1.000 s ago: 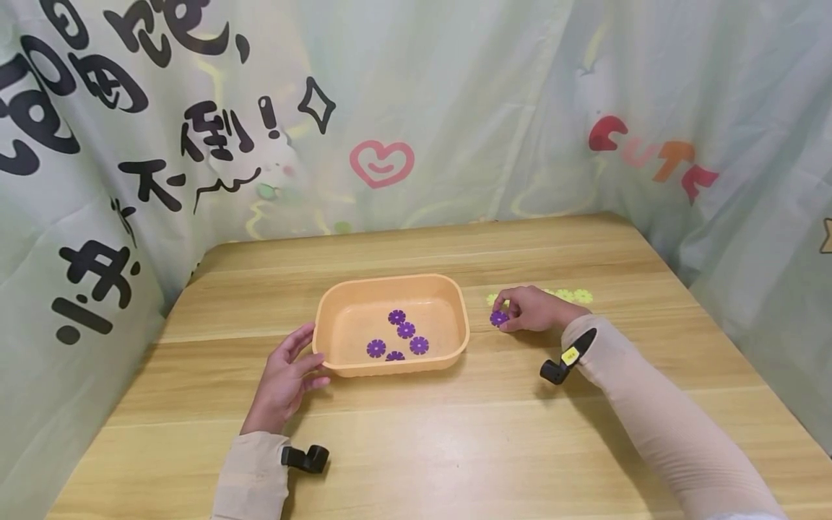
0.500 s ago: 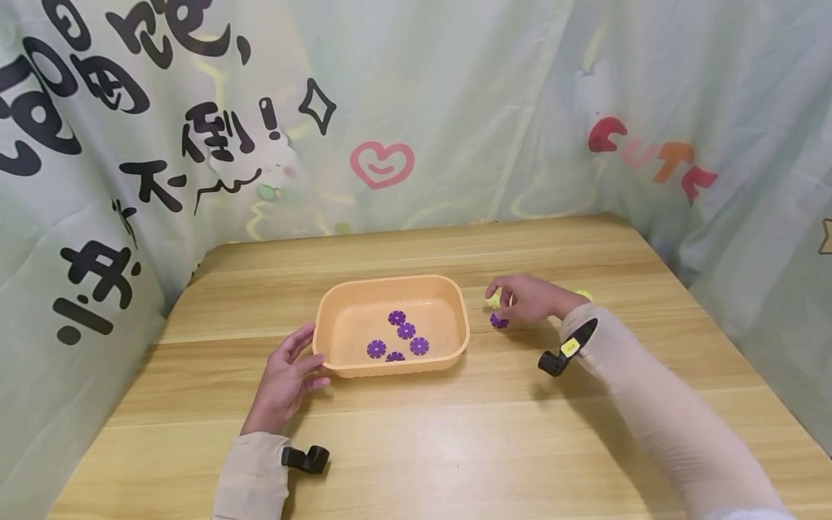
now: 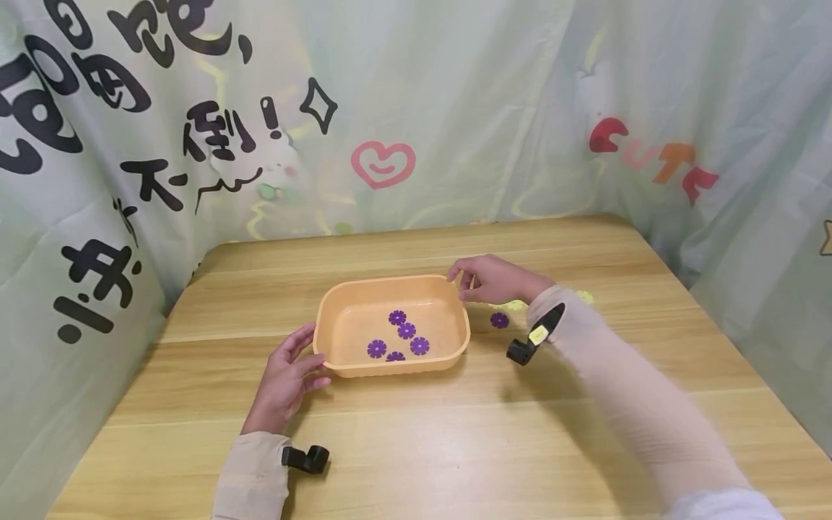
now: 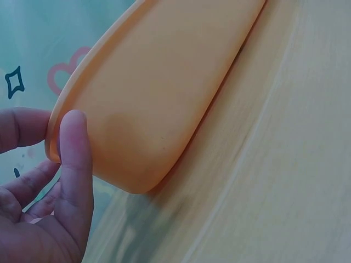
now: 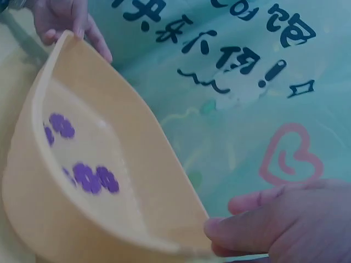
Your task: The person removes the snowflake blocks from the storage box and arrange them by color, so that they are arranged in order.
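Note:
An orange plastic tub (image 3: 390,279) stands mid-table with several purple flower-shaped discs (image 3: 406,330) lying in it. My left hand (image 3: 305,361) holds the tub's near left corner. In the left wrist view its thumb lies on the tub's outer wall (image 4: 164,82) and a finger sits behind the rim. My right hand (image 3: 460,284) hovers at the tub's far right corner with curled fingers. In the right wrist view the right hand (image 5: 230,216) has its thumb and finger just over the tub (image 5: 137,186). Anything between them is hidden.
One purple disc (image 3: 499,320) lies loose on the wooden table right of the tub. Yellow discs (image 3: 585,296) lie beyond it, partly behind my right forearm. Printed cloth curtains close off the table's left, back and right sides.
My right hand left the loose purple disc, touched at a yellow one, then swung left to the tub's far right corner. The left hand and tub stayed put.

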Demonstrator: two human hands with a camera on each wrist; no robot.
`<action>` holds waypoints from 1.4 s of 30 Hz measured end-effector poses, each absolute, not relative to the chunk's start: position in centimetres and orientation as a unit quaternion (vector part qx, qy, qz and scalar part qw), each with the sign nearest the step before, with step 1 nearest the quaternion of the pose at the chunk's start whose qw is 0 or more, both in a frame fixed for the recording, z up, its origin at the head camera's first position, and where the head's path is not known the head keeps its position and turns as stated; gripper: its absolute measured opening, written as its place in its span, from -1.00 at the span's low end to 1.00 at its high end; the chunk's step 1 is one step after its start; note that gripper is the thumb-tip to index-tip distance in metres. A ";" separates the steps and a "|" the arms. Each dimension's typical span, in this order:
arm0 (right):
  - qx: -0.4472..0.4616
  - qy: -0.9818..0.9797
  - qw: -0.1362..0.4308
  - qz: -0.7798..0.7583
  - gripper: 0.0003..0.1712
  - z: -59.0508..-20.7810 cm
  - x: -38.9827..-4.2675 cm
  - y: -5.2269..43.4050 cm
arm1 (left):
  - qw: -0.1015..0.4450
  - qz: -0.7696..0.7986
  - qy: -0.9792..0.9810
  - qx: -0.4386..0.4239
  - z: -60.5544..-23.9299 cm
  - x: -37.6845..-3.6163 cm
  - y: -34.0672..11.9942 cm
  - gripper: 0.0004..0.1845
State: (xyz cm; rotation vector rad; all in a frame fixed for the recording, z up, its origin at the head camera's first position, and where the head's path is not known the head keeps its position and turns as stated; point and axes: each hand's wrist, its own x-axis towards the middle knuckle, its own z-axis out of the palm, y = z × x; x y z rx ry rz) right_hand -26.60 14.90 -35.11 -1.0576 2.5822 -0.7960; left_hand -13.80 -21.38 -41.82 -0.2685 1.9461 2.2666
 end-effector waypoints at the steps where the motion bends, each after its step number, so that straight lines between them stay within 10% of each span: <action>1: -0.362 0.881 0.122 -0.279 -0.63 -35.1 -26.6 14.4 | 0.071 0.754 0.647 -0.089 -41.8 -13.8 -21.4 -0.29; 42: -0.349 0.903 0.237 -0.083 -0.54 -38.5 -28.4 3.4 | 0.071 0.751 0.651 -0.086 -41.8 -13.8 -21.4 -0.30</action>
